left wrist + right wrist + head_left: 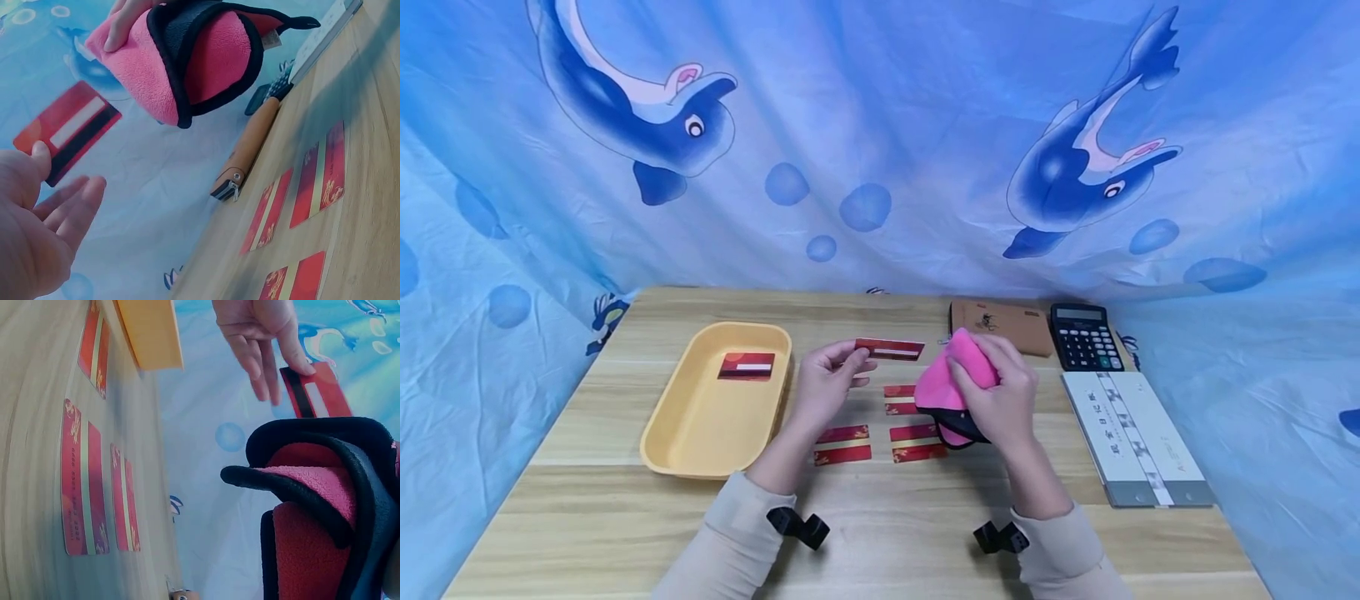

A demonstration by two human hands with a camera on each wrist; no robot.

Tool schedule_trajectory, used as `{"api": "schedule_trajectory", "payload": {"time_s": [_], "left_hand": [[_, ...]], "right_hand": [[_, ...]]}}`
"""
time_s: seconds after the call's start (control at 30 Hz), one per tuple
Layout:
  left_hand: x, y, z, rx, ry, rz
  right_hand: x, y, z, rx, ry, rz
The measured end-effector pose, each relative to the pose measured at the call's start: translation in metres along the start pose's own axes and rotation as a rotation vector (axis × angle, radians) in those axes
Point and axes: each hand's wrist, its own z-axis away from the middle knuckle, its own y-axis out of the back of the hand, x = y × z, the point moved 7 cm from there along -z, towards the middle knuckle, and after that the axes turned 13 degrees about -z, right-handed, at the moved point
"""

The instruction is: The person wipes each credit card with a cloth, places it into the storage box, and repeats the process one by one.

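Note:
My left hand [827, 387] pinches a red bank card [891, 348] at one end between thumb and fingers. Its back, with a black stripe and white strip, shows in the left wrist view. To its right my right hand [1006, 396] grips a folded pink cloth [942, 379] with black edging, raised above the table. The cloth [312, 544] overlaps part of the card [322, 387] in the right wrist view. Below the hands, three red and gold bank cards lie on the table: a left one [842, 446], a right one [917, 442] and a farther one [898, 400].
On the left stands a yellow tray [700, 437], another bank card [745, 367] lying face down in it. A brown wallet [1011, 325] and a black calculator [1084, 337] are at the back right. A white and grey book [1135, 437] lies near the right edge.

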Motion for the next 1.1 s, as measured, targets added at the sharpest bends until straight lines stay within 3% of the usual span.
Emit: {"api": "schedule_trajectory", "payload": {"time_s": [0.2, 0.33, 0.63, 0.9, 1.1], "left_hand": [[-0.008, -0.005, 0.003, 0.033, 0.104, 0.070], [-0.008, -0.015, 0.007, -0.009, 0.111, 0.111], [-0.002, -0.022, 0.011, -0.100, 0.044, 0.081], [0.004, -0.036, 0.017, -0.211, -0.020, 0.065], [0.005, -0.045, 0.019, -0.232, -0.085, -0.008]], "right_hand": [[-0.003, -0.010, 0.003, -0.023, 0.018, -0.039], [-0.004, -0.020, 0.003, -0.053, 0.031, -0.034], [-0.004, -0.027, 0.000, -0.053, 0.044, 0.034], [-0.010, -0.040, 0.002, -0.117, 0.058, 0.197], [-0.019, -0.056, 0.006, -0.176, 0.070, 0.176]]}}
